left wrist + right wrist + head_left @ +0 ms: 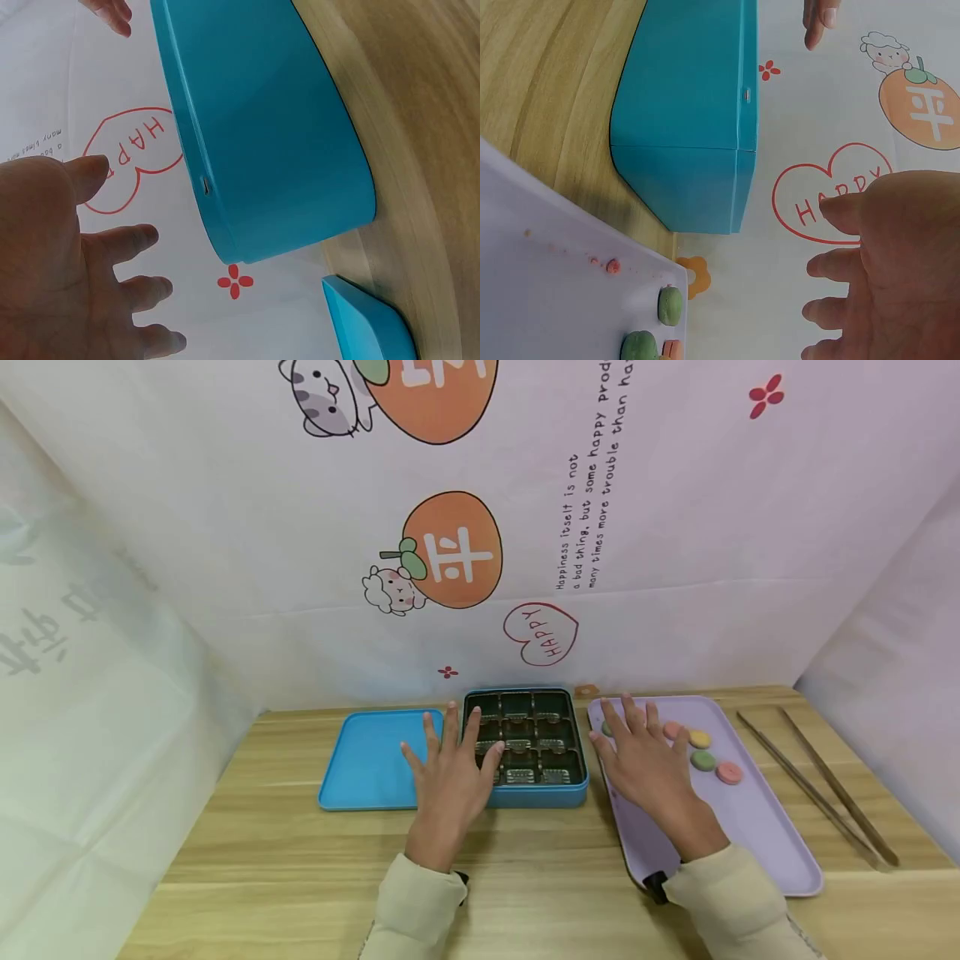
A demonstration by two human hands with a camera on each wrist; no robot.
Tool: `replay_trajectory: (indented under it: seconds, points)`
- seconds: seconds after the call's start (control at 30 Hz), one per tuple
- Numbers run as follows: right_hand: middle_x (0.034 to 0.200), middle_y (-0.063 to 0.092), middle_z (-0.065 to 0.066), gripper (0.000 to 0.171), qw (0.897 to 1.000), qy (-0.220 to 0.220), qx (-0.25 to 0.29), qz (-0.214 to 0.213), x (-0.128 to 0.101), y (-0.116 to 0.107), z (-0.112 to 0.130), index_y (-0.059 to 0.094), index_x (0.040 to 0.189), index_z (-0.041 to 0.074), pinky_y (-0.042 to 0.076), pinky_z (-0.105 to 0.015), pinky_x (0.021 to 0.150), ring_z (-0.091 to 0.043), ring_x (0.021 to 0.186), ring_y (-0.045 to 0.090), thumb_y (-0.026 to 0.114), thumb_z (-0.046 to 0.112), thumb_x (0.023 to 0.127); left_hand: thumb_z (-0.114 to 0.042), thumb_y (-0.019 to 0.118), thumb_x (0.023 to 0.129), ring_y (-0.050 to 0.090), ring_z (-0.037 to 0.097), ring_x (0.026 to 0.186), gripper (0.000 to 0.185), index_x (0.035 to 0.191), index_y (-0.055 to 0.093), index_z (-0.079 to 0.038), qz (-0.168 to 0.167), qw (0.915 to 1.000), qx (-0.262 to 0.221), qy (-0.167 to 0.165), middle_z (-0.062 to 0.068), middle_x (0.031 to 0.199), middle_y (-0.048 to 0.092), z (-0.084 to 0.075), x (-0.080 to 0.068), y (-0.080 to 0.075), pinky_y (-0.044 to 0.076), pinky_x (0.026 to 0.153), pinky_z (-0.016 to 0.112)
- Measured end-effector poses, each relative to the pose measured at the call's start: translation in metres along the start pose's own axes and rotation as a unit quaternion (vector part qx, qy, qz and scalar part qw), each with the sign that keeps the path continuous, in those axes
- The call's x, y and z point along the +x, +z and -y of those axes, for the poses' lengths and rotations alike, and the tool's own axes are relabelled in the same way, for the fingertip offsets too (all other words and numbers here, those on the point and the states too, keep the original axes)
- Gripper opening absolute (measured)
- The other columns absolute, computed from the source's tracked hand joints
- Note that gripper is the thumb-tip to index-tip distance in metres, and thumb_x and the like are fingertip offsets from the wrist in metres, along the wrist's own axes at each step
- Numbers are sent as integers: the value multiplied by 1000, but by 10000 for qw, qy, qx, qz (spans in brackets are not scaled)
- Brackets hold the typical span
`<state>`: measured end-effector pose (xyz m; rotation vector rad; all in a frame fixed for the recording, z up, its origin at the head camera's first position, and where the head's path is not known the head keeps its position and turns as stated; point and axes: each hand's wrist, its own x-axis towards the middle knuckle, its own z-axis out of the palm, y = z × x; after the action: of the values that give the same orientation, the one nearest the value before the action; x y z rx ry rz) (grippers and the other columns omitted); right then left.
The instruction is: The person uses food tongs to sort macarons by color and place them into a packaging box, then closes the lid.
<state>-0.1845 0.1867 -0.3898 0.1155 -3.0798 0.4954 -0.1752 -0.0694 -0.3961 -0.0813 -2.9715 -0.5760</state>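
My left hand [453,777], fingers spread and holding nothing, hovers over the left side of a blue tin [536,797]. Inside the tin sits a dark plastic insert [517,732] divided into several vacant compartments. The tin's blue lid [375,764] lies to its left, partly behind my left hand. My right hand [648,760] is spread palm down above a lilac tray [750,835], also with nothing in it. On that tray lie several macaron-like sweets, among them a green one [702,761], a pink one [729,772] and a yellow one [699,739]; my right hand hides part of the group.
Long metal tongs [832,793] lie on the wooden table [300,877], right of the tray. Behind the table hangs a printed white cloth [660,527], close to the back of the tin. Pink crumbs [613,266] dot the tray.
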Motion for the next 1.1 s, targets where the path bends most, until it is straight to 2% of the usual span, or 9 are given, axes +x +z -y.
replay_trajectory:
  seconds: [0.23,0.43,0.7,0.9,1.0,1.1]
  points:
    - [175,10,-22,66,10000,18,63,20,-2,-2,-3,24,168,10,0,-86,112,-55,158,4,35,46,114,-61,42,108,0,43,163,69,168,28,-29,11,10000,-78,-15,5,178,11,2,-3,0,1,121,78]
    - [173,13,-26,68,9998,147,125,-21,-11,-4,-20,27,167,9,3,-87,111,-59,156,7,30,51,113,-60,44,108,2,44,162,71,168,26,-28,-9,9998,-164,63,6,177,12,5,-6,2,1,121,78]
    - [171,8,-31,73,9990,432,58,21,-31,-10,-67,21,167,5,4,-89,107,-63,153,5,26,54,113,-62,43,108,5,42,163,74,170,21,-28,112,9996,6,250,8,177,14,25,-8,4,8,122,76]
    - [167,14,-37,74,9980,532,-231,-264,-47,-15,-110,25,164,-2,10,-91,102,-67,148,12,26,52,113,-59,50,107,4,42,163,78,170,22,-22,191,9987,-89,454,8,177,16,39,-10,5,9,122,77]
    - [165,18,-39,78,9969,628,-274,-398,-55,-19,-132,26,162,-4,12,-92,99,-68,147,14,27,56,112,-58,54,105,3,42,162,80,170,22,-22,260,9984,-135,481,6,176,18,43,-10,6,9,121,77]
    - [160,24,-41,77,9952,726,-406,-519,-61,-23,-155,30,158,-6,20,-90,95,-69,143,20,29,56,112,-58,57,104,3,42,162,82,170,23,-23,386,9978,-282,464,5,175,21,45,-9,6,8,121,77]
